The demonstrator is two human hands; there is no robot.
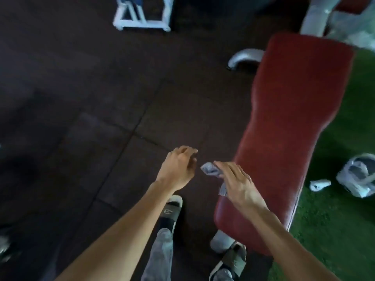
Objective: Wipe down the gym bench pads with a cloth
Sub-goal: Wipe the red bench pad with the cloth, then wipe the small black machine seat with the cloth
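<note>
Your right hand [236, 180] holds the soft, light cloth [211, 169] beside the red pad [284, 122]; left hand [178, 169] hangs loose, empty. Bunch it in your palm.

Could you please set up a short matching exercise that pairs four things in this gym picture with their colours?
Things:
1. bench pad
2. cloth, held in the right hand
3. turf to the right of the bench
4. frame at the top of the picture

Colours:
A. green
B. white
C. red
D. grey

Pairs: 1-C, 2-D, 3-A, 4-B
</note>
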